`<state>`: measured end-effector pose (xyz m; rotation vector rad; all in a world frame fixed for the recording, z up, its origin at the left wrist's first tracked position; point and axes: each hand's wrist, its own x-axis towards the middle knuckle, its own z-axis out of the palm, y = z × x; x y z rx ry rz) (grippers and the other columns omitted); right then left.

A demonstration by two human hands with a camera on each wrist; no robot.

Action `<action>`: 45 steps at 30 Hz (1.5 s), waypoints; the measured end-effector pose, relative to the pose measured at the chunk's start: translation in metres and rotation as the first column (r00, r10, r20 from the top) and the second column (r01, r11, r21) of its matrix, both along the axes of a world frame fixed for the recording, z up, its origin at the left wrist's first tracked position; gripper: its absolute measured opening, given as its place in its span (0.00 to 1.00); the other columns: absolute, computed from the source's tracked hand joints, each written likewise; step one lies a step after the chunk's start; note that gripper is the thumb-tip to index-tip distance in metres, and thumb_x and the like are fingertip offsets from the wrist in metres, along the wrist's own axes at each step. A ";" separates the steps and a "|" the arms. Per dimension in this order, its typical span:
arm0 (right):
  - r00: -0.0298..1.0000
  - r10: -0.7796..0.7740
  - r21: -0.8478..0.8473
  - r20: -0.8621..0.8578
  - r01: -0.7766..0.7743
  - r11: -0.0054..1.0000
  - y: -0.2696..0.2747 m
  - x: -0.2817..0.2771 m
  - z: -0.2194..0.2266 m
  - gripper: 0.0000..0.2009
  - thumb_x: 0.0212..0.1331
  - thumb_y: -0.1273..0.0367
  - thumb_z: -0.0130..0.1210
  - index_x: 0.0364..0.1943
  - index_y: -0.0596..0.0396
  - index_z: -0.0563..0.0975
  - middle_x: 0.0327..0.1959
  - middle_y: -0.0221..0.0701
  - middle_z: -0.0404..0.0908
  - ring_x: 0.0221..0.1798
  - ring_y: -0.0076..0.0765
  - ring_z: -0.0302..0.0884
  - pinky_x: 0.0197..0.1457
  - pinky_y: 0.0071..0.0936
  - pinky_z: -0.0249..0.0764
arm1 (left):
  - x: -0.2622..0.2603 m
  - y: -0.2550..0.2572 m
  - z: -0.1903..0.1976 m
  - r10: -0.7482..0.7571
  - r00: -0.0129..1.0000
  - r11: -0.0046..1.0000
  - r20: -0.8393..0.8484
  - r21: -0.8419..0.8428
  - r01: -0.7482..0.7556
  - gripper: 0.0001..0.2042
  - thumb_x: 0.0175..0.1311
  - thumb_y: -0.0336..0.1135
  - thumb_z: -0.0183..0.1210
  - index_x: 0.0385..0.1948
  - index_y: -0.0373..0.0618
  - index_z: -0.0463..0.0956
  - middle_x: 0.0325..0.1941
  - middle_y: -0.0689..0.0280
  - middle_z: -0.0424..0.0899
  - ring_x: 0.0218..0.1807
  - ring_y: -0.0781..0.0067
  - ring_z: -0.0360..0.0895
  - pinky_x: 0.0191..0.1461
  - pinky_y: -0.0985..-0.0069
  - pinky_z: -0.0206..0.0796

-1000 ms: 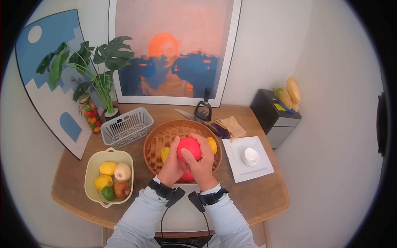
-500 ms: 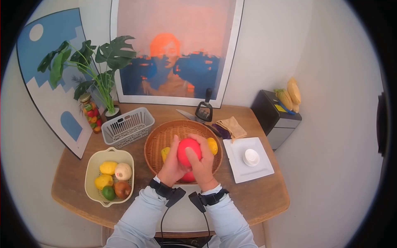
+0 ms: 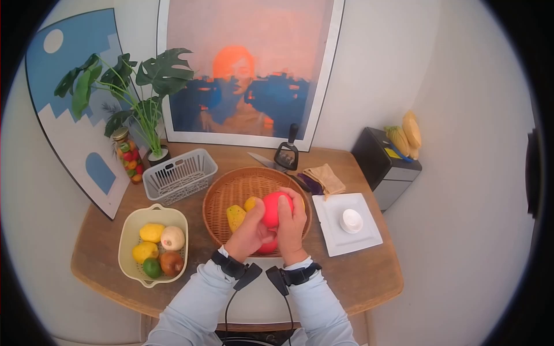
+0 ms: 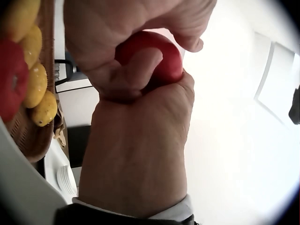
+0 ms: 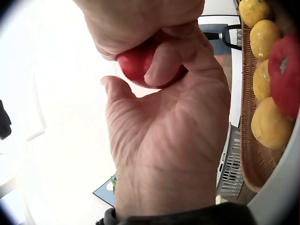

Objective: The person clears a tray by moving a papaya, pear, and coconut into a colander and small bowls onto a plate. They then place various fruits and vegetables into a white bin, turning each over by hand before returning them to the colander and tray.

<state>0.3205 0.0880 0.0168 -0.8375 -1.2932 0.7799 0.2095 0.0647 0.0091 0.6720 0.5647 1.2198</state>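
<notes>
Both hands hold one smooth, round red fruit (image 3: 272, 209) above a round wicker basket (image 3: 211, 196). The right hand (image 3: 294, 225) wraps its far right side, with the thumb across the top. From the left and below, the left hand (image 3: 249, 235) grips it, thumb at its edge. In the right wrist view, a curled finger lies over the red fruit (image 5: 136, 65). A second red fruit (image 3: 267, 248) sits in the basket below the hands, partly covered by them. Beside it lie several speckled yellow fruits (image 4: 36, 84), partly hidden in the head view.
At left stand a cream basket (image 3: 127, 230) of mixed fruit and a grey plastic basket (image 3: 179, 176). Behind are a potted plant (image 3: 151, 124), a jar (image 3: 130, 155), a knife (image 3: 262, 160) and a black-handled tool (image 3: 287, 154). A white plate (image 3: 346, 245) bears small bowls (image 3: 351, 221).
The red fruit and both hands have moved right over the basket. More of the yellow fruit at left now shows, while the one at right is mostly covered. The view has shifted slightly.
</notes>
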 end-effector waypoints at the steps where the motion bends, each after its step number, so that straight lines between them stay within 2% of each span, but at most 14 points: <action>1: 1.000 -0.020 -0.020 -0.005 0.020 1.000 0.005 0.002 -0.004 0.15 0.67 0.64 0.54 0.51 0.61 0.76 0.47 0.38 0.81 0.50 0.37 0.77 0.57 0.32 0.72 | 0.003 0.000 -0.002 0.053 0.988 0.997 -0.148 0.067 -0.043 0.29 0.69 0.66 0.48 0.60 0.53 0.69 0.58 0.66 0.78 0.54 0.71 0.79 0.53 0.72 0.73; 4: 0.998 -0.034 -0.019 0.058 0.035 0.999 0.010 0.000 -0.010 0.16 0.68 0.64 0.54 0.52 0.61 0.76 0.48 0.39 0.80 0.51 0.39 0.77 0.57 0.32 0.72 | 0.011 0.003 -0.006 0.155 0.973 0.985 -0.168 0.103 -0.139 0.28 0.70 0.66 0.47 0.59 0.54 0.70 0.56 0.68 0.79 0.50 0.75 0.81 0.46 0.76 0.73; 7: 0.942 -0.143 0.396 0.302 0.013 0.918 -0.001 -0.003 0.008 0.16 0.69 0.63 0.53 0.52 0.62 0.76 0.49 0.41 0.80 0.53 0.41 0.77 0.59 0.33 0.71 | -0.003 0.002 0.003 0.027 0.999 0.999 0.027 -0.039 -0.026 0.26 0.71 0.64 0.48 0.58 0.55 0.71 0.54 0.67 0.80 0.50 0.75 0.81 0.47 0.76 0.74; 9: 0.962 -0.079 0.360 0.261 -0.021 0.933 0.001 -0.003 0.005 0.16 0.68 0.64 0.54 0.52 0.61 0.77 0.51 0.42 0.79 0.55 0.43 0.76 0.61 0.34 0.70 | -0.009 -0.002 0.012 -0.037 0.994 0.999 0.105 -0.021 0.039 0.24 0.73 0.61 0.46 0.58 0.54 0.72 0.53 0.67 0.81 0.50 0.76 0.80 0.49 0.75 0.74; 16: 0.997 0.071 0.065 0.006 -0.071 0.995 0.005 0.000 -0.005 0.17 0.61 0.68 0.60 0.52 0.59 0.78 0.55 0.42 0.78 0.58 0.47 0.75 0.63 0.36 0.69 | 0.015 0.020 -0.028 0.506 0.825 0.828 -0.254 0.411 -0.382 0.23 0.78 0.55 0.42 0.57 0.46 0.70 0.54 0.66 0.78 0.56 0.72 0.77 0.60 0.72 0.70; 19: 0.944 -0.088 0.394 0.317 -0.046 0.918 -0.002 -0.003 0.009 0.15 0.62 0.69 0.59 0.52 0.60 0.78 0.54 0.42 0.78 0.57 0.44 0.76 0.62 0.35 0.70 | 0.006 0.016 -0.017 0.227 0.965 0.963 0.130 0.114 -0.242 0.20 0.79 0.50 0.44 0.58 0.44 0.69 0.55 0.65 0.77 0.57 0.72 0.76 0.62 0.73 0.67; 22: 0.914 -0.117 0.465 0.390 -0.086 0.881 -0.006 -0.004 0.013 0.14 0.62 0.71 0.58 0.52 0.59 0.78 0.54 0.42 0.78 0.56 0.43 0.76 0.62 0.34 0.70 | -0.001 0.014 -0.006 0.102 0.972 0.987 0.213 0.101 -0.126 0.19 0.79 0.46 0.45 0.61 0.43 0.67 0.59 0.63 0.74 0.60 0.72 0.73 0.64 0.73 0.65; 28: 0.993 0.109 -0.039 -0.050 -0.111 0.993 0.010 0.007 -0.008 0.14 0.64 0.69 0.55 0.51 0.60 0.77 0.51 0.40 0.79 0.53 0.41 0.77 0.60 0.32 0.71 | 0.022 0.006 -0.006 0.679 0.660 0.651 -0.321 0.678 -0.341 0.24 0.70 0.38 0.57 0.65 0.40 0.64 0.61 0.58 0.73 0.63 0.65 0.70 0.69 0.72 0.60; 31: 0.978 0.116 -0.078 -0.174 -0.132 0.988 0.009 0.006 -0.007 0.14 0.65 0.68 0.54 0.50 0.60 0.77 0.49 0.39 0.80 0.52 0.38 0.77 0.59 0.31 0.71 | 0.021 0.004 -0.003 0.631 0.697 0.697 -0.341 0.644 -0.316 0.24 0.69 0.35 0.58 0.64 0.40 0.65 0.59 0.57 0.74 0.62 0.65 0.71 0.67 0.72 0.62; 37: 0.959 -0.044 0.308 0.280 -0.046 0.950 -0.006 -0.003 0.010 0.13 0.66 0.67 0.55 0.50 0.60 0.77 0.48 0.38 0.81 0.52 0.37 0.77 0.59 0.28 0.71 | 0.001 0.012 -0.012 0.369 0.913 0.916 -0.174 0.233 -0.326 0.18 0.74 0.39 0.52 0.58 0.39 0.70 0.56 0.57 0.77 0.58 0.67 0.73 0.63 0.73 0.65; 38: 0.980 0.011 0.203 0.200 -0.052 0.978 -0.005 -0.004 0.007 0.14 0.64 0.67 0.57 0.50 0.60 0.78 0.48 0.38 0.81 0.52 0.38 0.77 0.59 0.29 0.71 | 0.000 0.011 -0.011 0.350 0.926 0.926 -0.143 0.204 -0.319 0.17 0.75 0.40 0.51 0.57 0.39 0.70 0.55 0.57 0.77 0.58 0.68 0.73 0.62 0.73 0.65; 41: 0.994 0.104 -0.058 -0.031 -0.105 0.993 0.005 -0.001 -0.007 0.16 0.60 0.68 0.61 0.50 0.60 0.78 0.49 0.38 0.80 0.52 0.40 0.77 0.59 0.31 0.71 | 0.013 0.013 -0.017 0.669 0.629 0.706 -0.395 0.603 -0.372 0.18 0.77 0.44 0.47 0.56 0.38 0.71 0.52 0.60 0.79 0.53 0.70 0.76 0.59 0.74 0.67; 44: 0.996 0.084 -0.031 -0.018 -0.085 0.996 0.008 0.005 -0.006 0.16 0.58 0.69 0.63 0.50 0.59 0.78 0.50 0.39 0.80 0.53 0.42 0.77 0.60 0.33 0.71 | 0.024 0.014 -0.015 0.724 0.565 0.658 -0.395 0.642 -0.394 0.21 0.78 0.50 0.42 0.52 0.40 0.73 0.47 0.64 0.80 0.47 0.74 0.78 0.49 0.77 0.71; 45: 0.995 0.035 0.099 0.094 -0.044 0.994 0.006 0.002 -0.004 0.16 0.59 0.69 0.63 0.49 0.59 0.78 0.50 0.39 0.80 0.53 0.42 0.77 0.60 0.33 0.71 | 0.021 0.017 -0.021 0.609 0.730 0.758 -0.309 0.498 -0.422 0.21 0.78 0.50 0.42 0.52 0.41 0.73 0.49 0.64 0.79 0.50 0.74 0.77 0.52 0.76 0.70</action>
